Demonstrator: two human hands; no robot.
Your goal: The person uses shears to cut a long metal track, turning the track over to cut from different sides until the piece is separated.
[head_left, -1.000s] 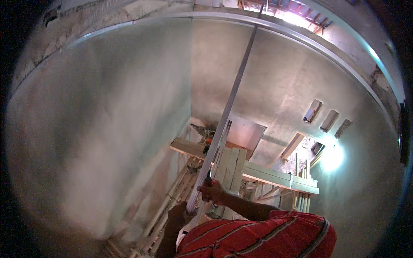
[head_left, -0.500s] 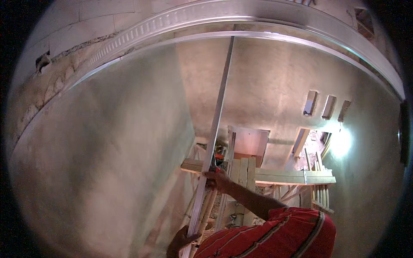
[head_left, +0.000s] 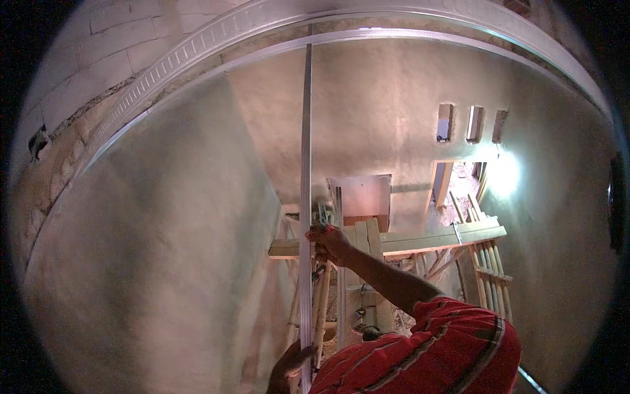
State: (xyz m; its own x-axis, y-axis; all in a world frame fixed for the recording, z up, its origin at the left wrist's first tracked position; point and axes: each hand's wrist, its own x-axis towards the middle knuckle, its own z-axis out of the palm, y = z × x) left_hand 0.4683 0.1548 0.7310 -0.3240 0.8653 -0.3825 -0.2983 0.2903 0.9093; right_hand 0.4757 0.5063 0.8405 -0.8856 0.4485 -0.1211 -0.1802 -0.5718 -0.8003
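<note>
A long grey metal channel point(head_left: 306, 144) runs almost straight up the middle of the picture to a thin metal rail point(head_left: 394, 33) along the top of the plastered wall. My right hand point(head_left: 328, 244) grips it around mid-length, with a small red-and-dark object at the fingers that I cannot make out. My left hand point(head_left: 294, 362) is wrapped round the channel lower down, near the bottom edge, its thumb along the metal. My red striped shirt point(head_left: 420, 348) hides what lies below at the right. A wider ribbed channel point(head_left: 407, 14) crosses overhead.
A plastered wall point(head_left: 164, 230) fills the left. Below are timber scaffold planks point(head_left: 433, 241) and upright bamboo poles point(head_left: 489, 276). The far wall has a doorway point(head_left: 361, 200), three small openings point(head_left: 445, 121) and a bright lamp point(head_left: 504, 174) near another framed opening.
The channel has swung from a slant to nearly upright in the picture as the view shifted. My right hand has risen in the frame; my left hand sits lower than before, both still gripping.
</note>
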